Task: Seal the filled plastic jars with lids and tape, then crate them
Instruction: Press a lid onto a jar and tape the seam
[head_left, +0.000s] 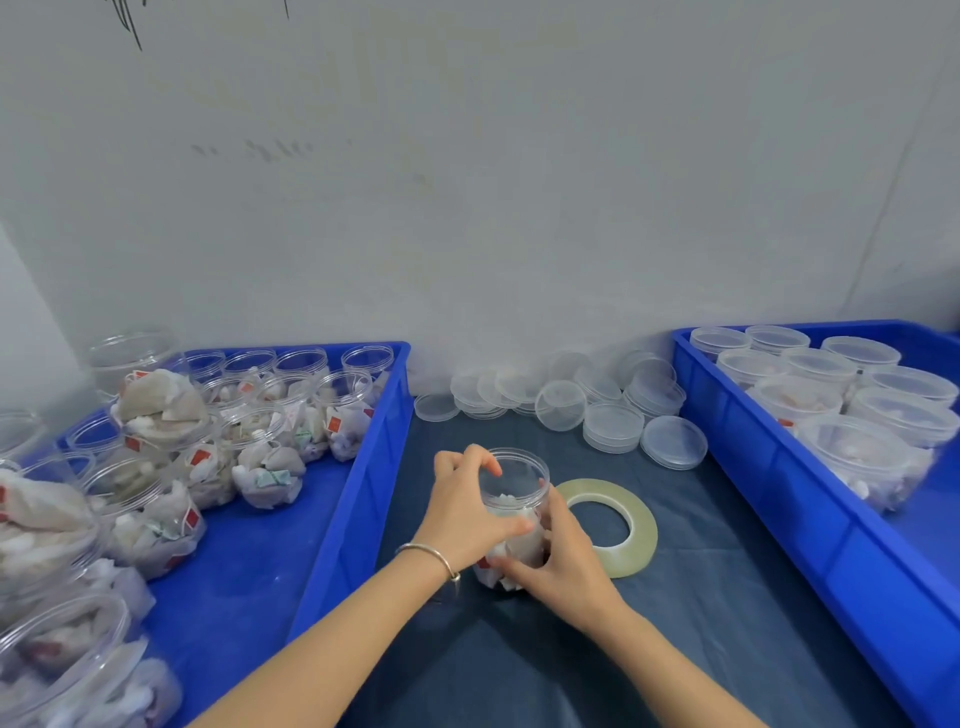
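A dark blue cloth (701, 623) covers the worktable, which stands against a plain pale wall (467, 182). At the far left, a blue plastic crate (358, 493) holds many clear jars without lids (260, 462), each stuffed with white tea bags bearing red tags (some jars at the near edge are blurred). Just right of that crate, the left hand (465, 512), a thin metal bangle (434, 558) at its wrist, curls around the upper part of a filled clear plastic jar (514, 514), fingertips on the lid rim and thumb against the jar's side. The jar stands upright on the cloth between the two crates, a clear lid (514, 467) on top; whether the lid is fully seated I cannot tell. The right hand (558, 556) grips the jar's lower right side, fingers wrapped around it. Just beside that hand, partly behind it, a roll of clear tape (631, 530) lies flat on the cloth. Behind, along the wall, loose clear lids (613, 423) sit in low stacks and singly. At the right, a second blue crate (779, 467) contains lidded jars (815, 374) packed close together.
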